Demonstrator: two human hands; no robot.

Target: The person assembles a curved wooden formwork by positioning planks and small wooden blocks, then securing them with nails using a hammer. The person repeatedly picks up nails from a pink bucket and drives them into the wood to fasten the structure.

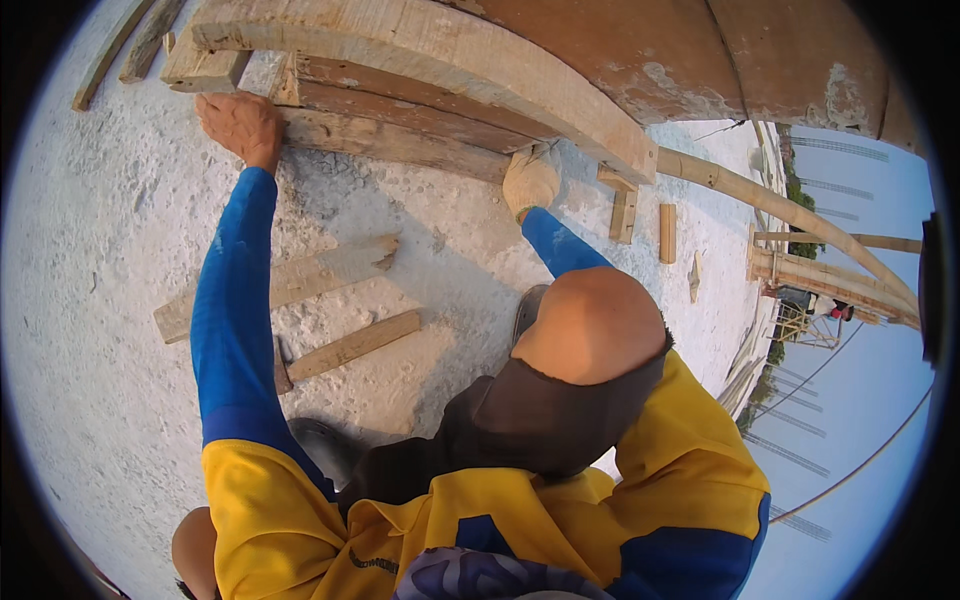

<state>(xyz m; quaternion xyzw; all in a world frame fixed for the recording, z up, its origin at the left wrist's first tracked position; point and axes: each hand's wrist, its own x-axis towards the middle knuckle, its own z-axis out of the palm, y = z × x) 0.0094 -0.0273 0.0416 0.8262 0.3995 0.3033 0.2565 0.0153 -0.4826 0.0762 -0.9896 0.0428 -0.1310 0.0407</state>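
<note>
A weathered wooden plank lies low along the formwork, just above the rough concrete. My bare left hand is curled round its left end, close below a short wooden block. At the plank's right end, my right hand wears a pale cloth glove and is closed against the wood; its fingertips are hidden. Over the plank, reddish-brown boards sit beneath a long, thick pale timber.
A broad board offcut and a narrow strip lie between my arms. Small wood blocks are scattered right of my knee. Brown panels rise at the top. A bamboo pole slants on the right; a distant person is beyond.
</note>
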